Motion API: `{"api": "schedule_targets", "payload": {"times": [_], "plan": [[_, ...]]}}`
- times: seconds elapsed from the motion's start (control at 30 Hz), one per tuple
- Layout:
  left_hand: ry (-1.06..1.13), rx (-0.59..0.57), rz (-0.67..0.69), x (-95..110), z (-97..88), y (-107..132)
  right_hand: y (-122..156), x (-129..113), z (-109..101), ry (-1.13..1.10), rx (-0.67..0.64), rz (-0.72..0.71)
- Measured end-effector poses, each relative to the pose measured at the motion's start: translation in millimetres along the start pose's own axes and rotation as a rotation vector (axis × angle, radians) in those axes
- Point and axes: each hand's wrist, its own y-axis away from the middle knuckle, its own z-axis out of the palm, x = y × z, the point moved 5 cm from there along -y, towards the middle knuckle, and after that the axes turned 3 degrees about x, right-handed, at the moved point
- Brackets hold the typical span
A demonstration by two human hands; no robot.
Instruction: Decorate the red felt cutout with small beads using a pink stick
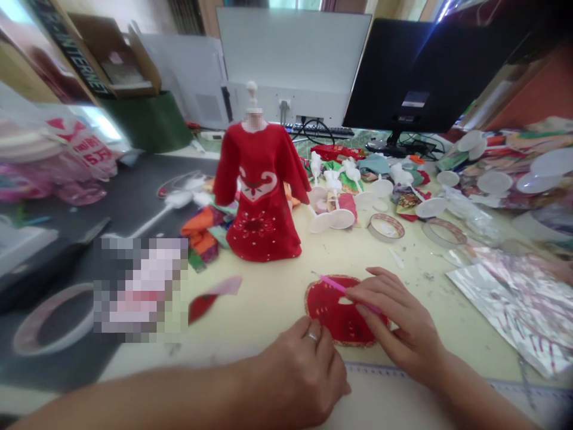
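A flat oval of red fabric [329,313] with a gold-coloured trim lies on the cream tabletop [264,322]. My right hand [398,316] is over it, with its fingers closed around a thin pink stick [342,289] whose tip points up and left past the oval's edge. My left hand [304,370], wearing a ring, sits curled against the oval's lower left edge. Its fingertips are hidden, so I cannot tell whether it pinches the fabric. A loose red and pink scrap [212,300] lies to the left of my hands.
A red dress on a small mannequin [257,191] stands beyond my hands, beside colourful fabric scraps [201,239]. Farther right are white plastic stands [331,209], tape rolls [385,227], and a silvery sheet [514,304]. A ruler [403,373] runs along the near edge.
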Motion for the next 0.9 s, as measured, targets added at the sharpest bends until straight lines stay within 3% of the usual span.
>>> {"api": "schedule_targets", "payload": {"times": [0.33,0.9], "plan": [[-0.043,-0.012,-0.146,-6,12.7,3,18,-8,6,-0.032,-0.092,-0.008],[-0.03,0.004,-0.143,-7,11.1,1,19,-11,9,0.01,-0.107,-0.074]]}}
